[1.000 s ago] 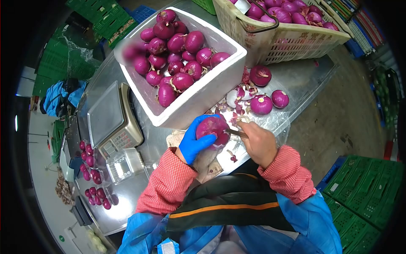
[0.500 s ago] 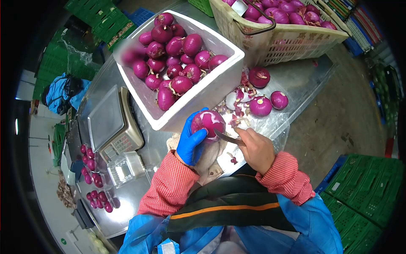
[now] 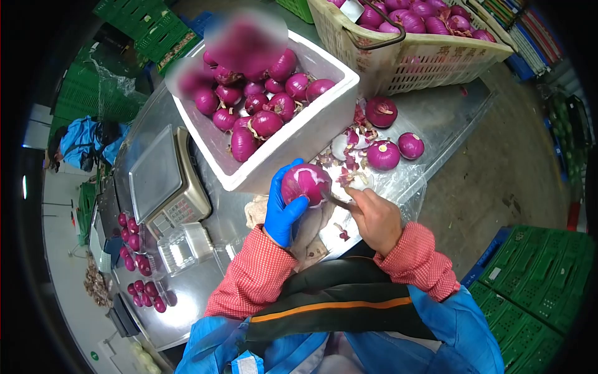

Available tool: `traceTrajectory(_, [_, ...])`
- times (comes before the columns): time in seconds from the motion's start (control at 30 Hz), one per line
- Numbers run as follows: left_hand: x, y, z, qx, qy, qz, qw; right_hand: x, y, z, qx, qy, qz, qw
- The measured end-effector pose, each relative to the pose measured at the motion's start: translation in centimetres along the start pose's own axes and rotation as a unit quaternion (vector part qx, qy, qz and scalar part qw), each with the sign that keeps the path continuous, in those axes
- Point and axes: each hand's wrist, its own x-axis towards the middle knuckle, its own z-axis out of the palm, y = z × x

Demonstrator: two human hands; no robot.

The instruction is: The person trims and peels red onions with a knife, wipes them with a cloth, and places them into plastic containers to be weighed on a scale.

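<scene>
My left hand [image 3: 283,212], in a blue glove, is wrapped round a red onion [image 3: 305,182] with pale patches where skin is peeled back. My bare right hand [image 3: 375,219] grips a small knife [image 3: 338,201] by its handle, which the fingers hide. The blade points left at the onion's lower right side; whether it touches cannot be made out. Just beyond my hands lie torn onion skins [image 3: 352,165] on the metal table. Three loose onions, among them a smooth one [image 3: 383,155], rest to the right of these scraps.
A white foam box [image 3: 293,146] of red onions stands ahead, partly blurred. Behind it on the right is a pale plastic basket [image 3: 430,68] of onions. To the left are a scale [image 3: 177,199], clear trays [image 3: 185,247] and packed onions [image 3: 138,262]. Green crates [image 3: 536,274] stand right.
My left thumb has shifted slightly on the onion, and the onion has turned a little. The knife blade has tilted and moved slightly right with my right hand.
</scene>
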Motion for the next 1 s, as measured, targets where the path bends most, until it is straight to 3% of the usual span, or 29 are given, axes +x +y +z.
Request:
traceTrajectory(0.23, [-0.3,0.2,0.2,-0.03,-0.012,-0.021,0.999,0.0,0.6,0.4,-0.028,0.002,0.003,1.0])
traceTrajectory(0.33, [-0.5,-0.3,0.1,0.014,-0.031,0.029,0.999,0.2,0.6,0.3,-0.029,0.01,0.022,0.999])
traceTrajectory(0.43, [-0.4,-0.1,0.0,0.068,-0.038,0.051,0.996,-0.3,1.0,1.4,0.063,-0.002,0.064,0.996])
traceTrajectory(0.53, [-0.2,0.0,-0.3,0.077,-0.045,0.019,0.996,-0.7,3.3,4.4,0.283,-0.087,0.26,0.919])
traceTrajectory(0.63, [-0.7,-0.3,0.7,0.064,-0.07,0.04,0.995,0.3,3.5,3.1,0.366,-0.11,0.299,0.874])
traceTrajectory(0.73, [-0.3,-0.2,0.6,0.008,-0.062,-0.039,0.997,1.2,1.1,1.2,0.416,-0.092,0.228,0.875])
traceTrajectory(0.83, [0.2,0.6,0.8,0.01,-0.065,-0.059,0.996,2.1,1.0,1.5,0.22,0.007,0.044,0.974])
traceTrajectory(1.0, [0.8,1.3,-1.2,-0.01,-0.061,-0.09,0.994,1.9,0.9,-2.0,-0.031,-0.08,-0.049,0.995])
